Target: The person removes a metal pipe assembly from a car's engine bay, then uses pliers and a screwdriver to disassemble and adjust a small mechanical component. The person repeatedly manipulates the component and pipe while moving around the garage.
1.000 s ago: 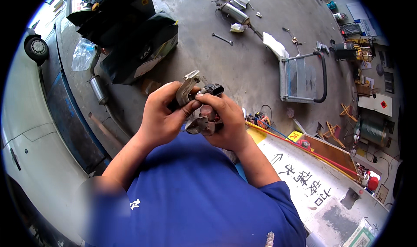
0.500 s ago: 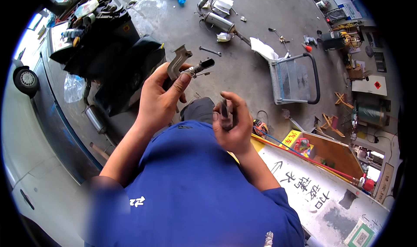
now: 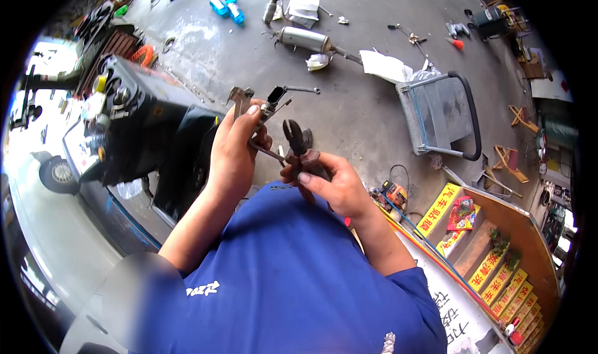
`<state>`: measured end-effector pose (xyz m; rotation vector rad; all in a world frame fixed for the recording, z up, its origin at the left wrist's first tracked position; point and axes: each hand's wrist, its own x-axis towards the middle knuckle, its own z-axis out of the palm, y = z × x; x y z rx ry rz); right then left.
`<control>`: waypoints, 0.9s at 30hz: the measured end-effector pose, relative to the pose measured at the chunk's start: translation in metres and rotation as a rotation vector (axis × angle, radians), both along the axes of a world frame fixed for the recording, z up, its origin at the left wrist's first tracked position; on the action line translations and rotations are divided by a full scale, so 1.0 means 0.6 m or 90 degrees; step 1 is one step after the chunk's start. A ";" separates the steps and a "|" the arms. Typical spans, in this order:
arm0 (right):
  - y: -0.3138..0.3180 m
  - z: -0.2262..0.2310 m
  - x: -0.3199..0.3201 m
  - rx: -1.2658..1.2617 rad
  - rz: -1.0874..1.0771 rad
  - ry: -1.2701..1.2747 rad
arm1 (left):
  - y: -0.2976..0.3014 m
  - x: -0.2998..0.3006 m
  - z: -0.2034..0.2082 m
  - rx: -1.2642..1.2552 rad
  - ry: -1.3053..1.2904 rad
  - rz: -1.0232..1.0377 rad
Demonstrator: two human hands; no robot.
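My left hand is closed around a bent metal bracket and a part with a black oval plug connector at its end. A thin rod or wire sticks out beside the connector. To the right, my right hand grips a pair of dark cutting pliers by its reddish-brown handles. The jaws point up and stand close to the left hand's fingers. A thin dark strip runs from below the left hand toward the pliers; whether it touches them I cannot tell.
On the grey floor ahead lie a wrench, an exhaust muffler and blue bottles. A platform trolley stands to the right. A dark bin and a white car are at left; an orange-black tool lies right.
The pliers have swung upright, jaws now up, and moved left toward the left hand. The bracket and connector sit slightly lower. My view has shifted, showing more of the shelf at right.
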<state>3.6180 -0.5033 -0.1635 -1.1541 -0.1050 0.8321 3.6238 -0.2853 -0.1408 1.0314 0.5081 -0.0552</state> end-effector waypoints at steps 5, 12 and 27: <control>-0.052 0.019 0.148 0.056 0.042 0.036 | -0.068 0.138 0.029 0.062 -0.065 -0.045; -0.079 0.052 0.269 0.115 0.008 0.068 | -0.123 0.262 0.042 0.066 -0.124 -0.068; -0.045 0.051 0.307 0.220 -0.189 0.082 | -0.171 0.381 0.041 0.013 -0.038 -0.069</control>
